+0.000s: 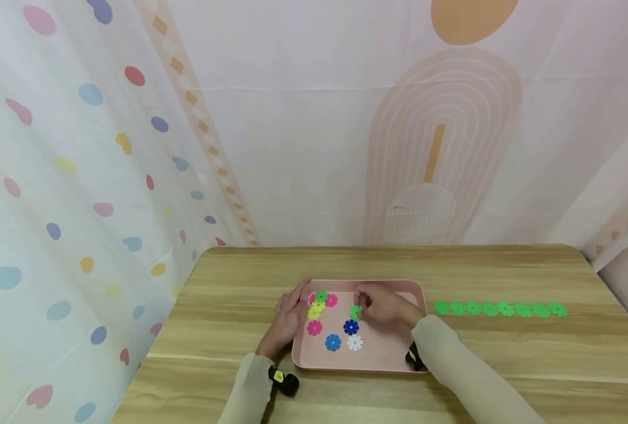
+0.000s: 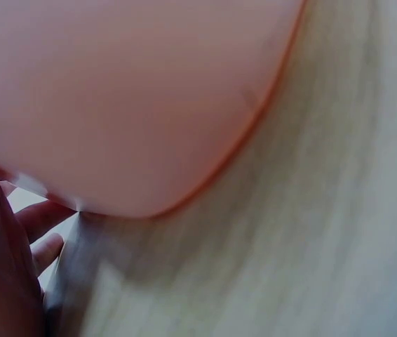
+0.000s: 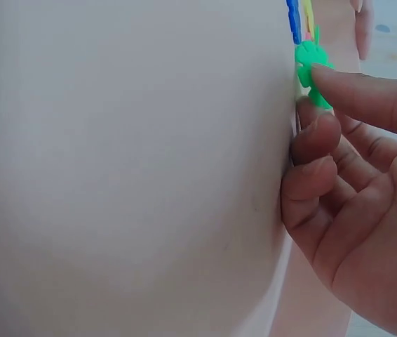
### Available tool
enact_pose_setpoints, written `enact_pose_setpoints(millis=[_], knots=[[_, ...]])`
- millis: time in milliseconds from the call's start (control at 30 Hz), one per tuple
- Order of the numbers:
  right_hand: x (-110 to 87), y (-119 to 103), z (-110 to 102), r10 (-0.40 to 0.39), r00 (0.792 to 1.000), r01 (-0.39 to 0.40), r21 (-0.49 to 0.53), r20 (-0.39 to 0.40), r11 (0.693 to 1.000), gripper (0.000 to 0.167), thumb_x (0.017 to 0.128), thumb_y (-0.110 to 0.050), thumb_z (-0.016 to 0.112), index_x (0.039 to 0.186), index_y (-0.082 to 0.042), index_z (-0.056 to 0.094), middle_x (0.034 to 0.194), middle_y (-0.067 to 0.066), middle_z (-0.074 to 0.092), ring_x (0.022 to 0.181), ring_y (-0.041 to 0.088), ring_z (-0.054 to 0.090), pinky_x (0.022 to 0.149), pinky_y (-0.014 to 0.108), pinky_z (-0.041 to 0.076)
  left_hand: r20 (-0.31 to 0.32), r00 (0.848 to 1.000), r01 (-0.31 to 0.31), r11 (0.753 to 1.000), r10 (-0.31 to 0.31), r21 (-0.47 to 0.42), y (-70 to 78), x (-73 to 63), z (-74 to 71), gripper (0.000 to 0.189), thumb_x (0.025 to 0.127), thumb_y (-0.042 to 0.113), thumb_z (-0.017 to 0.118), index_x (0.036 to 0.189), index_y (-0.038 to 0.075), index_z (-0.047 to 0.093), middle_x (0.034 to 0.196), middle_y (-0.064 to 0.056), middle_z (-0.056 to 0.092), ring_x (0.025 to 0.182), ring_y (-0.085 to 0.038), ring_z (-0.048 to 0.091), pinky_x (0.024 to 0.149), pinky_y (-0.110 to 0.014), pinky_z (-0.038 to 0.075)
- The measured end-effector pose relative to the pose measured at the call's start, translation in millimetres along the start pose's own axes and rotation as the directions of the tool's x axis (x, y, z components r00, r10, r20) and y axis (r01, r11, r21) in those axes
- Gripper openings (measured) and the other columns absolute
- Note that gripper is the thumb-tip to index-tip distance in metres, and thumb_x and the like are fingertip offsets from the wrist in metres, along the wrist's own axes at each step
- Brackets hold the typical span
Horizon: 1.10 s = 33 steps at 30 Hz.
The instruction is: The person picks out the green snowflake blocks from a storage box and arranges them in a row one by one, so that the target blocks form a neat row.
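Note:
My right hand [image 1: 382, 303] is low over the pink tray [image 1: 385, 347], pinching a green snowflake disc [image 1: 354, 312]. In the right wrist view the thumb lies on this green disc [image 3: 312, 55] and the other fingers curl beneath. My left hand [image 1: 286, 323] rests along the tray's left rim with its fingers stretched out. Near the held disc lie a dark blue disc [image 1: 351, 327], a white disc [image 1: 354, 343] and a lighter blue disc [image 1: 333, 343]. By the left hand are yellow discs [image 1: 315, 310], pink discs [image 1: 314, 328] and another green disc [image 1: 321, 295].
On the wooden table [image 1: 505, 365], right of the tray, a row of several green discs [image 1: 489, 308] runs left to right, edge against edge. A patterned curtain [image 1: 303, 147] hangs behind the table's far edge.

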State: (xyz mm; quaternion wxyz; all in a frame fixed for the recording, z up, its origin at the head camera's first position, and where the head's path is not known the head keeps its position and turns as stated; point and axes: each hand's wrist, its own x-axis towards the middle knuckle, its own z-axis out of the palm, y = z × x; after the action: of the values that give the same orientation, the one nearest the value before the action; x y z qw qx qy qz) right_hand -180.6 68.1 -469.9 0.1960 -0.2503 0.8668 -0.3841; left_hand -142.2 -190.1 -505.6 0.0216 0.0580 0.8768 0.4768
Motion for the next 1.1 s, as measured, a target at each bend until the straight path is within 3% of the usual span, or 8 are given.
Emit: enact_pose_setpoints(millis=[167,433,600,833,1100], knots=[[-2.4,0.2,0.2,-0.002,1.0,0.002,0.01,-0.005,1.0,0.019,0.089,0.007,0.064,0.095,-0.009,0.057,0.08,0.001,0.052,0.078,0.016,0.051,0.068,0.026,0.044,0.002,1.0,0.018,1.0,-0.018,-0.005,-0.4,-0.3,1.0,0.049,0.108,0.023,0.032,0.157,0.024,0.031,0.161,0.0,0.03,0.152,-0.028,0.014,0.122,-0.047,-0.007],[-8.3,-0.7,-4.1,-0.024,1.0,0.024,0.053,-0.017,0.998,0.018,0.088,0.008,0.063,0.097,-0.007,0.061,0.083,0.003,0.055,0.08,0.016,0.052,0.071,0.025,0.046,-0.003,1.0,-0.017,1.0,0.017,0.001,-0.3,0.5,2.2,0.049,0.107,0.018,0.033,0.156,0.019,0.032,0.161,-0.006,0.032,0.151,-0.032,0.019,0.121,-0.051,-0.006],[-14.5,-2.7,-12.2,-0.023,1.0,0.024,0.119,-0.016,0.993,0.018,0.089,0.009,0.06,0.099,-0.006,0.061,0.091,0.009,0.061,0.082,0.017,0.053,0.07,0.026,0.049,-0.001,1.0,-0.021,1.0,0.021,-0.004,-0.5,0.1,2.1,0.049,0.107,0.019,0.033,0.156,0.02,0.032,0.161,-0.006,0.032,0.151,-0.032,0.019,0.121,-0.051,-0.007],[-20.9,-0.6,-24.1,-0.059,0.997,0.066,0.19,-0.042,0.98,0.016,0.09,0.005,0.062,0.104,-0.002,0.062,0.09,0.008,0.064,0.08,0.018,0.058,0.064,0.026,0.052,-0.008,1.0,-0.016,1.0,0.016,0.001,-2.8,-0.3,2.0,0.049,0.107,0.019,0.033,0.157,0.022,0.032,0.161,-0.005,0.031,0.151,-0.033,0.017,0.121,-0.05,-0.006],[-34.1,1.5,-44.0,-0.052,0.995,0.069,0.206,-0.084,0.976,0.017,0.092,0.004,0.06,0.108,0.0,0.063,0.09,0.007,0.063,0.076,0.019,0.056,0.061,0.024,0.05,0.001,1.0,0.0,1.0,0.0,-0.007,-1.6,0.4,3.5,0.05,0.107,0.019,0.033,0.157,0.02,0.031,0.162,-0.005,0.03,0.151,-0.032,0.017,0.121,-0.05,-0.006]])
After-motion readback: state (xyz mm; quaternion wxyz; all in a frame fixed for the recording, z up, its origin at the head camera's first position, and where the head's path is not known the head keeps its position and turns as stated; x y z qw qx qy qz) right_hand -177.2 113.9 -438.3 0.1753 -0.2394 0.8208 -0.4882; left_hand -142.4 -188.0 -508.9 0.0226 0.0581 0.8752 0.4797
